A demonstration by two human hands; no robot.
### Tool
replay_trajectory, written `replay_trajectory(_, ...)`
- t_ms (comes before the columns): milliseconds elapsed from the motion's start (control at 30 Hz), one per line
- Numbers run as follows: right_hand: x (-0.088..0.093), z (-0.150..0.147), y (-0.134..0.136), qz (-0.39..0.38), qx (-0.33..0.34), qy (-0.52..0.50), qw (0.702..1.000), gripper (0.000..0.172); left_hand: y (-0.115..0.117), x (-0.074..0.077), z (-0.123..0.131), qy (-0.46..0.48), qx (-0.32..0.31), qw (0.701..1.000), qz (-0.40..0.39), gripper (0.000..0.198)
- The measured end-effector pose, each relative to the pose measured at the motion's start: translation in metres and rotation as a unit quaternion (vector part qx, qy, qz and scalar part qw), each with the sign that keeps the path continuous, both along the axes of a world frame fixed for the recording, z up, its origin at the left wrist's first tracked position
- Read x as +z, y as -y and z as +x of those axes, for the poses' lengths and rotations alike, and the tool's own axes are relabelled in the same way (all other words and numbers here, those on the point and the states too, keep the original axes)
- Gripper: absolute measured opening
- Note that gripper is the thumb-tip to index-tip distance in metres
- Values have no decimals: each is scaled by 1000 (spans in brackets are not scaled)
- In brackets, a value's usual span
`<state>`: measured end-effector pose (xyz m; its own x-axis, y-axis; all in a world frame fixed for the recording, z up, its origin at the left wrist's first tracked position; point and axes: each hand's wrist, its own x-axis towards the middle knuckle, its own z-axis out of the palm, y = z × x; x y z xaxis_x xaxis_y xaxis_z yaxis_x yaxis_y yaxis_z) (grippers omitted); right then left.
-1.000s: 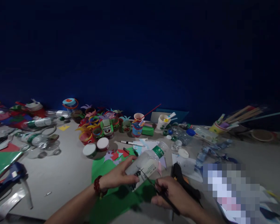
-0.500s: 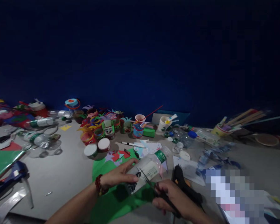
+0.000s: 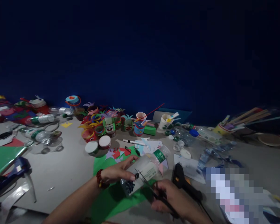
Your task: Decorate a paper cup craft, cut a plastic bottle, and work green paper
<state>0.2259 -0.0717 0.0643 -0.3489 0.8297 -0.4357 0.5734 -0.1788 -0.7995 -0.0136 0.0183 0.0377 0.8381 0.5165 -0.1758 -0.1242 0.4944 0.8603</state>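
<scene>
My left hand (image 3: 118,171), with a red bead bracelet at the wrist, grips a clear plastic bottle (image 3: 146,169) with a green and white label, lying tilted over a green paper sheet (image 3: 112,202). My right hand (image 3: 175,199) is closed on black scissors (image 3: 149,186), whose blades are at the bottle's lower end. A black glue gun (image 3: 185,185) lies just right of my right hand.
Coloured paper-ring crafts (image 3: 102,123), paper cups with brushes (image 3: 164,121), a marker (image 3: 133,142), round lids (image 3: 98,144), bottle caps and plastic bottles (image 3: 40,135) crowd the grey table (image 3: 65,174). Sticks in a cup (image 3: 238,121) stand far right. A blurred patch (image 3: 235,196) covers the near right.
The view shifted a little. My left hand turned the bottle slightly and the scissors stayed at its lower end.
</scene>
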Motion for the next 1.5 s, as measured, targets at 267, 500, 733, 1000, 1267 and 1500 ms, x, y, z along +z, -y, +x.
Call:
replay_trajectory(267, -1, 0, -6, 39, 5, 47, 998, 51, -1, 18, -7, -99, 14, 987, 123, 81)
replay_trajectory(500, -5, 3, -10, 34, 24, 3, 999, 60, -1, 16, -7, -98, 17, 988, 114, 77)
replay_trajectory(733, -14, 8, -11, 35, -3, -36, 999, 62, 0, 7, -3, -72, 40, 992, 100, 80)
replay_trajectory(1000, -12, 10, -12, 51, 8, -46, 998, 58, 4, 4, 2, -44, 43, 995, 77, 78)
replay_trajectory(1267, -13, 11, -12, 42, 3, -43, 998, 54, 6, 5, 1, -22, 46, 996, 79, 83)
replay_trajectory(1500, -13, 16, -13, 56, 19, -11, 998, 58, 3, 1, -3, -78, 52, 987, 130, 82)
